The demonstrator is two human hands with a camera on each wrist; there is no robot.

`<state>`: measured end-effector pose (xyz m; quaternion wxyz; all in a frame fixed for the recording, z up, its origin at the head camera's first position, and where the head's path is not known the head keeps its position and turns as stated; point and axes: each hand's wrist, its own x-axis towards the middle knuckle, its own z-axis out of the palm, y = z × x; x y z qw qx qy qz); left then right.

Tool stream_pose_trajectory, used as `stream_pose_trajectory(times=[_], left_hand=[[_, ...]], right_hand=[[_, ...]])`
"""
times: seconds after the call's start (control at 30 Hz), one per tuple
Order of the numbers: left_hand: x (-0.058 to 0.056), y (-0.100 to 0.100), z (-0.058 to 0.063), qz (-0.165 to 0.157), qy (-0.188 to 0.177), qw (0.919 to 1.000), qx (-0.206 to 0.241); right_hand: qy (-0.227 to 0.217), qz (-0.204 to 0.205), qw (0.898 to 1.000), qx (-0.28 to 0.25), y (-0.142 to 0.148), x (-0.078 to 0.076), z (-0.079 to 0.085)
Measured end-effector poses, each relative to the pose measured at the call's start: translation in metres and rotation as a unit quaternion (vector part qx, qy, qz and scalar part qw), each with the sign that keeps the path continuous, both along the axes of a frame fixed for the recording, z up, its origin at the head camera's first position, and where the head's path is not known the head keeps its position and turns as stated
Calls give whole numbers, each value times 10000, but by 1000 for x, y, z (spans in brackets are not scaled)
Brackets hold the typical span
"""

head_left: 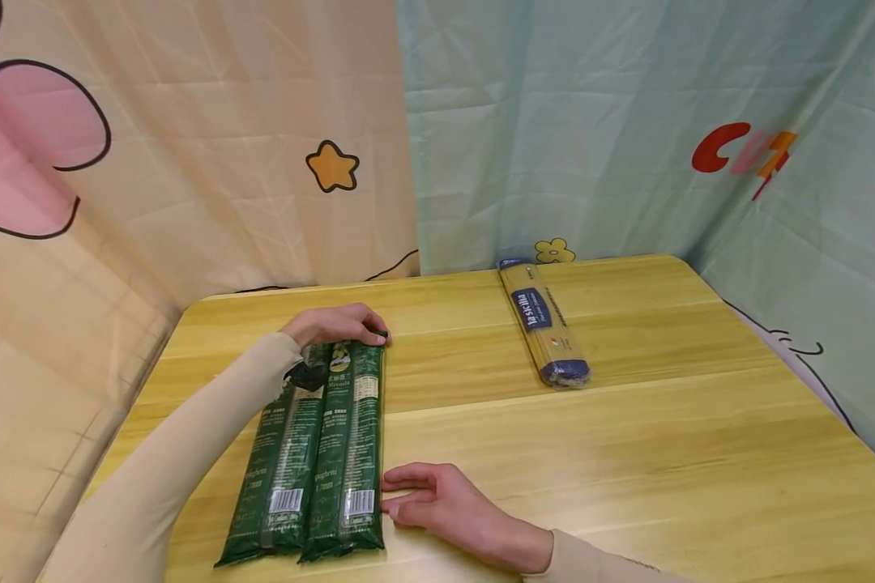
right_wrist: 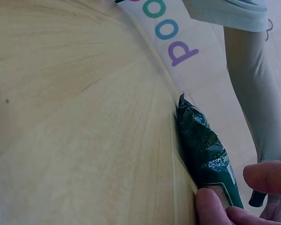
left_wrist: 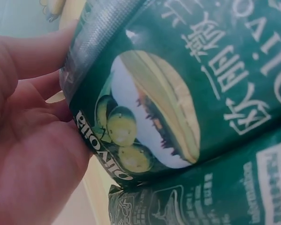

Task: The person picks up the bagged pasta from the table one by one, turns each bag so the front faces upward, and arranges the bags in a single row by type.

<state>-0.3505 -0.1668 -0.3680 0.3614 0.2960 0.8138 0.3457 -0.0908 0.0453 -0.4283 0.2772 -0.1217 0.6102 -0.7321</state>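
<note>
Two green spaghetti packets lie side by side on the table: the right packet [head_left: 350,453] and the left packet [head_left: 277,470], both lengthwise. At the far end of the right one, my left hand [head_left: 335,325] pinches its top edge between thumb and fingers. The left wrist view shows that packet's end [left_wrist: 152,110], printed with olives, against the hand [left_wrist: 33,136]. My right hand [head_left: 459,506] rests beside the near right edge of the same packet, fingertips touching its side. In the right wrist view the packet's dark green end [right_wrist: 201,140] shows beyond the fingers [right_wrist: 210,204].
A clear spaghetti packet with blue ends [head_left: 543,324] lies at the back right of the wooden table [head_left: 627,453]. Printed curtains [head_left: 467,146] hang behind the table and at both sides.
</note>
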Motion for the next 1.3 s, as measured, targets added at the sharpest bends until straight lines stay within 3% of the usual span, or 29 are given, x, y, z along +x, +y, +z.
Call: stream_pose_trajectory(times=[0.3, 0.43, 0.83, 1.07, 1.3], left_hand=[[3, -1, -4, 81, 366, 9992, 100], [3, -1, -9, 340, 409, 9983, 221], [4, -2, -12, 1100, -200, 9896, 901], [2, 1, -12, 1226, -252, 9877, 939], [1, 0, -16, 1353, -348, 9846, 1052]], right_hand=[[-50, 28, 10000, -26, -3, 0, -1], [-51, 17, 10000, 14, -5, 0, -1], [-178, -55, 9998, 24, -12, 0, -2], [-342, -78, 9994, -4, -14, 0, -2], [5, -96, 9990, 447, -15, 0, -1]])
